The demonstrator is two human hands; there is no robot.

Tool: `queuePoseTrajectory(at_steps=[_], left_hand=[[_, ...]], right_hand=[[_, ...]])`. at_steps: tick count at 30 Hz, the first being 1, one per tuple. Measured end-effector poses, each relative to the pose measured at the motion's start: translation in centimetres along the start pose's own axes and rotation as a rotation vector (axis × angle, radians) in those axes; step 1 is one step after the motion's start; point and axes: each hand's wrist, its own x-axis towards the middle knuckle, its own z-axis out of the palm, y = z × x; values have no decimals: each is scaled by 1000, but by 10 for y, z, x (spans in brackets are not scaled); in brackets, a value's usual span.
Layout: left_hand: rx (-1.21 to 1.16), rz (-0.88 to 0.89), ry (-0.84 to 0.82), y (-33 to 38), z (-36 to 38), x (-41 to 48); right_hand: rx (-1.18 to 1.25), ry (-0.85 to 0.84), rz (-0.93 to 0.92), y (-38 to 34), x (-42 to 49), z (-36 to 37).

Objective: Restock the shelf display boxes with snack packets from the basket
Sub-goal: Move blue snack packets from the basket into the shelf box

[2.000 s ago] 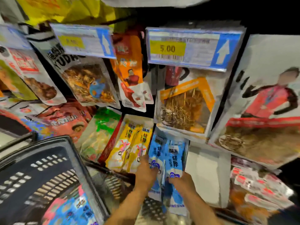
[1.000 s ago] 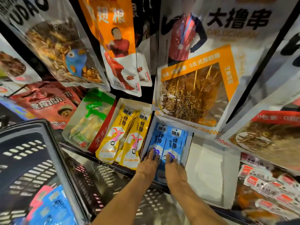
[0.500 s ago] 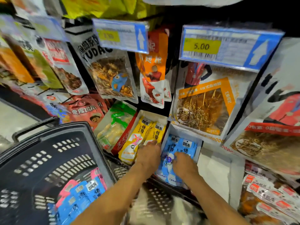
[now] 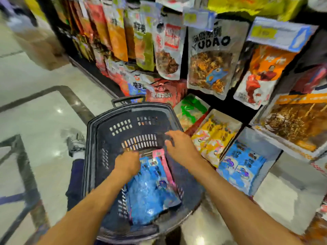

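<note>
A dark plastic basket stands in front of me with a pile of blue snack packets and a few pink ones inside. My left hand is down in the basket, fingers curled at the top edge of the blue packets; the blur hides whether it grips one. My right hand hovers over the basket, fingers spread, holding nothing. On the shelf at the right a white display box holds blue packets. Beside it a box holds yellow packets.
Large hanging snack bags and price tags fill the rack above the boxes. A green-packet box sits left of the yellow one. A shiny tiled floor and a shoe lie to the left.
Both hands left the blue display box on the shelf and swung left into the basket. The view turned left and down with them.
</note>
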Motion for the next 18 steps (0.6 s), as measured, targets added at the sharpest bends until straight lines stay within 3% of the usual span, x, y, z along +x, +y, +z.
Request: queuePoseTrajectory(at_steps=[5, 8, 11, 18], left_hand=[[-185, -51, -298, -8, 72, -4], [-382, -168, -418, -4, 112, 6], [-549, -299, -464, 11, 141, 24], [-915, -645, -329, 35, 178, 64]], right_hand=[[-82, -478, 292, 16, -3, 85], [-118, -653, 455, 41, -10, 122], [-138, -718, 543, 65, -11, 157], [-97, -734, 651, 102, -12, 218]])
